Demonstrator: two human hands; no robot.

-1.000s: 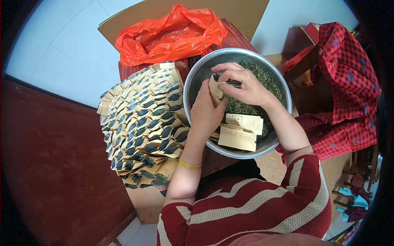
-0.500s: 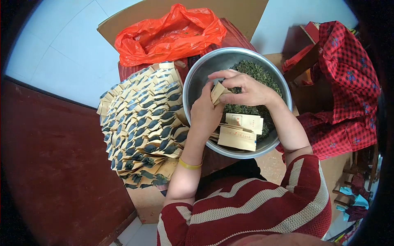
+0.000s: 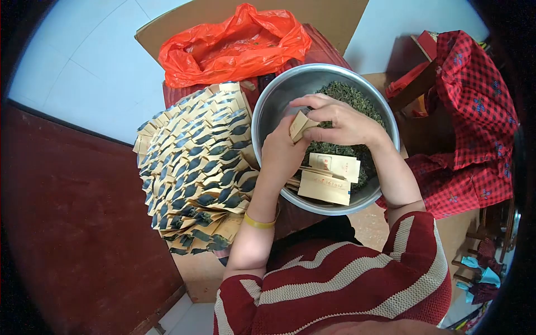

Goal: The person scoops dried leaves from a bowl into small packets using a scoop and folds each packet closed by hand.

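Over a metal bowl (image 3: 272,92) of dark green dried leaves (image 3: 349,97), both hands work on one small tan paper packet (image 3: 300,125). My left hand (image 3: 277,149) is closed around the packet from the left. My right hand (image 3: 347,121) comes in from the right, with its thumb and fingers closed at the packet's edge; the other fingers arch above it. Part of the packet is hidden by the fingers. Several flat paper packets (image 3: 325,187) with printing lie stacked in the near part of the bowl, just below my hands.
Left of the bowl, many tan packets with dark leaves at their mouths (image 3: 195,162) stand in packed rows. A red plastic bag (image 3: 234,53) lies behind them. On the right hangs red checked cloth (image 3: 474,111). A dark red panel (image 3: 72,218) fills the left side.
The packet has tilted slightly between my hands, and its face shows a little differently. The whole view has shifted slightly. Both hands stay over the bowl.
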